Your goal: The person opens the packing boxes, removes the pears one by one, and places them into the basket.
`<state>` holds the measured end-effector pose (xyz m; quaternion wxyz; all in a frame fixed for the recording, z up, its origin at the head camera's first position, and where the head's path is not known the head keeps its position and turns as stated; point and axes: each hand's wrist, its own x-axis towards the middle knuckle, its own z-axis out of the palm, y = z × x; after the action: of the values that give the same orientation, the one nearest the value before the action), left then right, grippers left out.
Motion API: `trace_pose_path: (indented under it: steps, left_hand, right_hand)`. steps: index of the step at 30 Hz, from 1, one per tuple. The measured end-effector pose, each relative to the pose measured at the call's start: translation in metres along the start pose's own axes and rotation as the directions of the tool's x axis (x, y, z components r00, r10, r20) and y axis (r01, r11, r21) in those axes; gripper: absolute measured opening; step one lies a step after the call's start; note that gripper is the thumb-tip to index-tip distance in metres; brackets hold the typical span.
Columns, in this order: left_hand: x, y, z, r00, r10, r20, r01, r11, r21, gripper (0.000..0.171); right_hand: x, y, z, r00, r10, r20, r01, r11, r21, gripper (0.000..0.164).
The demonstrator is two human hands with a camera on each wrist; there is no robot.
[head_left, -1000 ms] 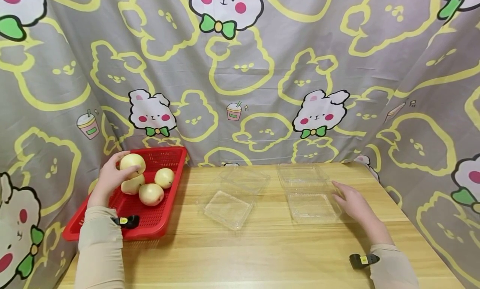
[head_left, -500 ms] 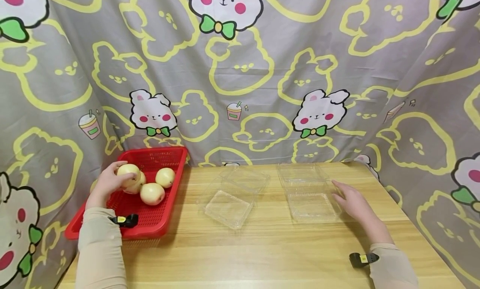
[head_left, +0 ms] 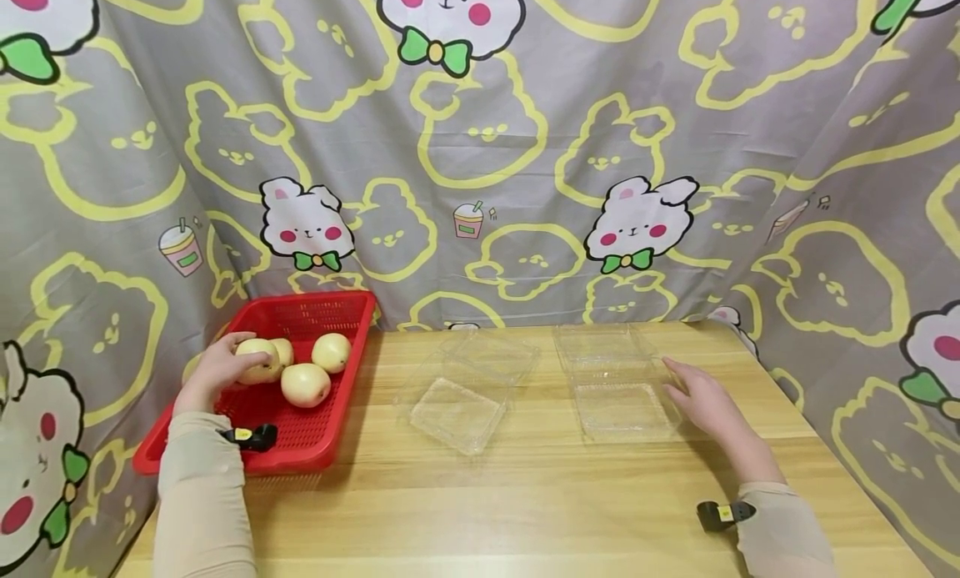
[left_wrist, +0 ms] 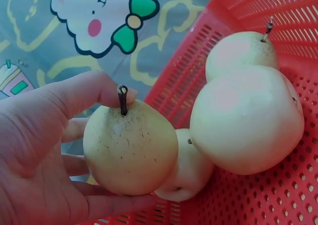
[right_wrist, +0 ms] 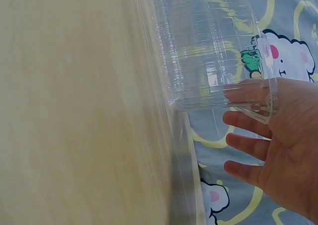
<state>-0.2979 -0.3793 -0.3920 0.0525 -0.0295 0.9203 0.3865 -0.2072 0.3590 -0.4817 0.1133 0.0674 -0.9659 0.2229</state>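
My left hand (head_left: 215, 371) is low inside the left part of a red plastic basket (head_left: 347, 394), gripping a pale yellow pear (left_wrist: 130, 150). In the left wrist view the thumb lies near its dark stem, with the fingers behind and under it. Close by sit a large pear (head_left: 306, 384), another pear (head_left: 331, 353) and one partly hidden pear (head_left: 283, 352). On the right, my right hand (head_left: 708, 404) has its fingers relaxed and spread beside an opened clear plastic clamshell box (head_left: 624, 413). One digit shows through the clear wall in the right wrist view.
A second opened clear clamshell box (head_left: 457, 415) lies at an angle in the middle of the wooden table (head_left: 487, 511). Behind the table and along both sides hangs a grey patterned curtain (head_left: 517, 178). Each sleeve carries a small black wrist camera.
My left hand has lowered the pear into the basket, down beside the other pears and over part of one of them. The right hand has stayed by the box.
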Motion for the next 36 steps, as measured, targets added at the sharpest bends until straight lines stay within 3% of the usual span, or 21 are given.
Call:
trace_pose_path:
  steps: [10, 22, 36]
  left_hand:
    - [0.004, -0.011, 0.003, 0.997, -0.046, 0.063, 0.044, 0.999, 0.026, 0.086]
    - [0.008, -0.016, 0.009, 0.998, -0.015, 0.066, 0.010, 0.997, 0.071, 0.084]
    - [0.012, -0.021, 0.016, 0.997, -0.007, 0.082, 0.008, 1.000, -0.014, 0.089]
  right_hand:
    - [-0.001, -0.003, -0.001, 1.000, -0.003, -0.003, 0.003, 1.000, -0.008, 0.052]
    - [0.000, -0.001, -0.002, 1.000, -0.005, 0.010, 0.005, 1.000, -0.003, 0.052]
    - [0.000, -0.001, -0.002, 1.000, -0.002, 0.014, 0.002, 1.000, -0.001, 0.052]
